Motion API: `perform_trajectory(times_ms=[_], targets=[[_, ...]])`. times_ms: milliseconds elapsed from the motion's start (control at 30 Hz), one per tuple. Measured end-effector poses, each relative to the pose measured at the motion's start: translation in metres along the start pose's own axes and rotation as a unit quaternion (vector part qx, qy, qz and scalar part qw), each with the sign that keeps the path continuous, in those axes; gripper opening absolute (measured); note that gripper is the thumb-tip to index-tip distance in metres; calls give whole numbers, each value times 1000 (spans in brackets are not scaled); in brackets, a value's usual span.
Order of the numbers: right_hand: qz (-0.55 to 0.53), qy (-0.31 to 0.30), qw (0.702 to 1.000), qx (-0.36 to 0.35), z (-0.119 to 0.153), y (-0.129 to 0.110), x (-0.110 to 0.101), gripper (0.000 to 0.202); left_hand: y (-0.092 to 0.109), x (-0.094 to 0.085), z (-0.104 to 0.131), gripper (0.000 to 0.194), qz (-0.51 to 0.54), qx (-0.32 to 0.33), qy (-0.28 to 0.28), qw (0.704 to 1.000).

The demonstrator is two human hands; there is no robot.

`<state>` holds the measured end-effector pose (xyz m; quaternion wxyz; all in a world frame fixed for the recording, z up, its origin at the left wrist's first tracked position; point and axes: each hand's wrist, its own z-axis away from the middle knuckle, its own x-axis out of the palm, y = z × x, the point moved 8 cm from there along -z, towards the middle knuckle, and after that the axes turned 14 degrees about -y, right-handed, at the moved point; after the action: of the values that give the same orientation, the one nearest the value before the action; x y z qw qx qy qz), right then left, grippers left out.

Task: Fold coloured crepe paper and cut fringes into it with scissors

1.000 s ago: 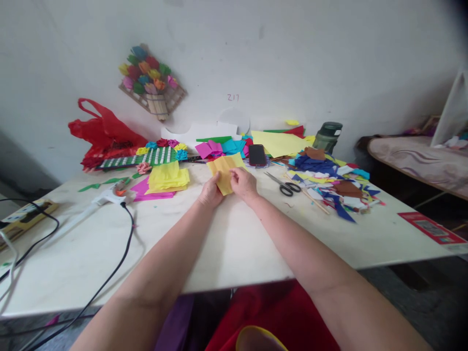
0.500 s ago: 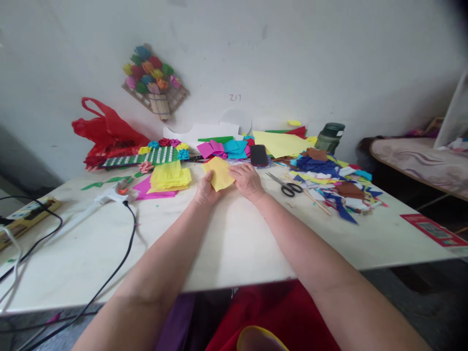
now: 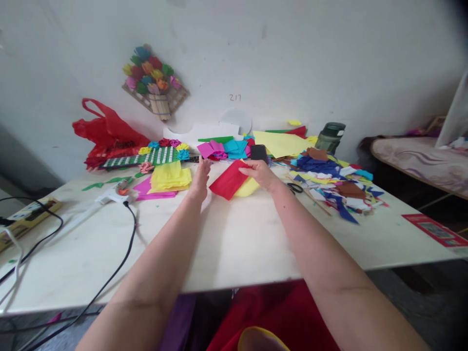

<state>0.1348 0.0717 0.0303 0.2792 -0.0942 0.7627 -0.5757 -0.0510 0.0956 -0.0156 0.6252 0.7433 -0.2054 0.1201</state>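
My right hand (image 3: 261,174) pinches a red paper sheet (image 3: 229,180) by its upper edge, together with a yellow paper sheet (image 3: 247,187) behind it. Both sheets hang tilted over the middle of the white table (image 3: 237,239). A short gap to their left separates them from my left hand (image 3: 201,179), which is held on edge with its fingers extended and nothing in it. Just left of that hand lies a stack of yellow paper (image 3: 170,177) on pink paper (image 3: 146,190). Scissors (image 3: 294,188) lie beyond my right wrist, partly hidden by it.
Colourful paper scraps (image 3: 329,178) heap up at the right, near a dark green bottle (image 3: 330,138). A phone (image 3: 259,153) lies behind my right hand. Paper flowers, a red plastic bag (image 3: 106,131) and a power strip (image 3: 29,219) with cables occupy the left side.
The yellow paper has shifted right with my right hand, and a red sheet now shows in front of it. My left hand has let go and moved slightly left.
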Motion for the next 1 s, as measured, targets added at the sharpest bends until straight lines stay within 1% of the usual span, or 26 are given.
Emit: perform_trajectory(times_ms=[67,133,167,233,333,400,467,567,700,767,867,933,1000], targets=[[-92,-52,994,0,3,1,7,29,-10,7,3,66,31,-88,-66,993],[-151,-88,985,8,6,3,12,30,-22,18,11,80,65,-175,-135,973],[-169,-101,980,21,7,6,15,30,-27,24,16,83,78,-204,-162,962],[-186,-123,973,55,8,14,19,28,-32,33,24,81,92,-230,-191,950],[-196,-150,964,97,8,27,22,24,-37,43,32,64,104,-250,-219,937],[-196,-150,963,111,7,34,20,22,-39,48,35,48,117,-259,-243,927],[-185,-145,964,128,8,40,17,18,-40,47,34,34,114,-259,-252,925],[-165,-137,963,160,10,46,14,13,-41,38,29,22,77,-258,-234,934],[-162,-122,961,187,12,51,12,12,-43,33,26,17,51,-257,-224,939],[-166,-115,961,188,12,52,11,12,-44,31,25,17,37,-254,-216,942],[-169,-114,962,181,11,54,12,12,-42,28,23,16,28,-233,-195,952],[-165,-119,963,176,10,55,14,13,-41,33,25,16,54,-227,-207,950],[-160,-127,964,171,9,54,16,14,-41,43,29,18,89,-236,-239,938]])
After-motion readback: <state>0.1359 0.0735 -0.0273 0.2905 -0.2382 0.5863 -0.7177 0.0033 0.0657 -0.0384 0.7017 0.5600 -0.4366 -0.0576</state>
